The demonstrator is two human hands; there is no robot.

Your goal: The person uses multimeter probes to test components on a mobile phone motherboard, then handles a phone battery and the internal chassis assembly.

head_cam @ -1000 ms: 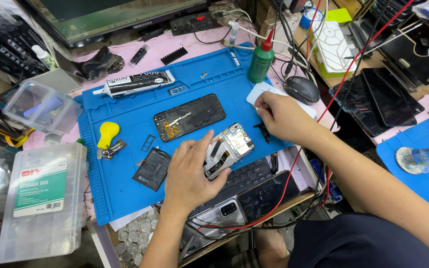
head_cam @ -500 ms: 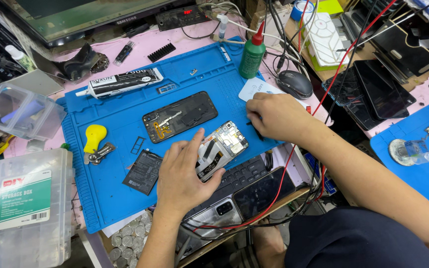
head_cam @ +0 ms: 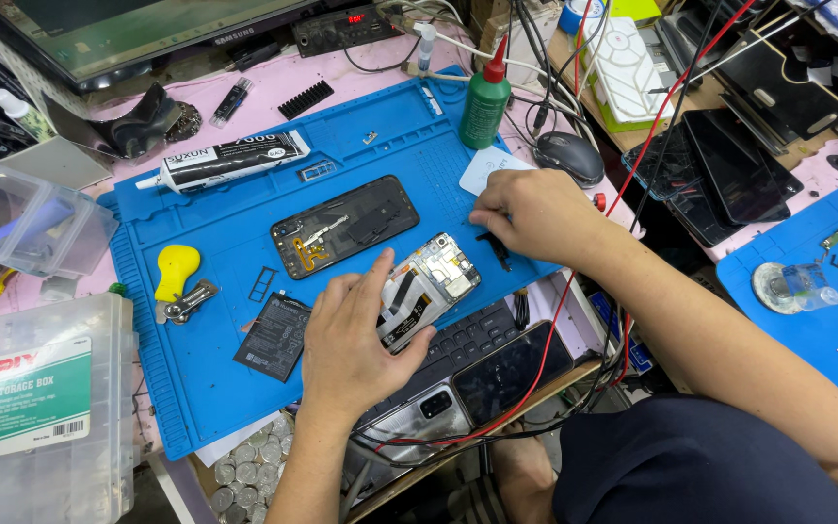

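An opened phone body with bare circuit parts lies tilted on the blue work mat. My left hand grips its lower end, index finger stretched along its left side. My right hand rests on the mat just right of the phone, fingers curled over a small black part; whether it pinches that part is unclear. A black phone back cover lies face up above the phone. A flat black battery lies left of my left hand.
On the mat: a glue tube, green bottle, yellow pry tool, white card. A mouse, keyboard, spare phones, red wire, clear storage boxes and a second blue mat surround it.
The camera has tilted slightly. Both hands stay at the opened phone, and my right hand's fingers have shifted a little at its right edge.
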